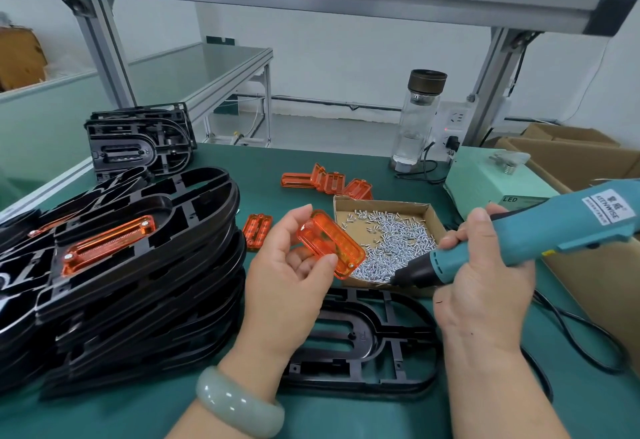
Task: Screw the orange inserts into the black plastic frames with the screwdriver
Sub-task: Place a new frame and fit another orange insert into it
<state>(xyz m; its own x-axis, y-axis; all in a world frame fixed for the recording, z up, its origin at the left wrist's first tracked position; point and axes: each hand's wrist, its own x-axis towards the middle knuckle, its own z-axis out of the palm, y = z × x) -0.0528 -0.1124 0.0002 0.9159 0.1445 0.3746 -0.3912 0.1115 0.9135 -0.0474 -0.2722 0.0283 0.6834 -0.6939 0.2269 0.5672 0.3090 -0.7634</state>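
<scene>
While an empty black frame (362,336) lies flat on the table (346,418), the left hand (287,265) pinches an orange insert (330,243), likely light and stiff, by its edges; the right hand (485,286) grips the screwdriver (554,230) at the screws (398,241).

Orange inserts (330,244), black frames (360,338), teal screwdriver (540,234), green mat (277,161).

Lost the rear of the screwdriver (540,227) past the right edge, and the stack of black frames (145,265) past the left. Could not make out the bit tip among the screws (398,244). Found the flat frame (367,338) on the worktop (311,418) partly covered by the left grip (291,276) and the right grip (485,282). Saw part of the orange insert (334,243) masked by the left grip.
</scene>
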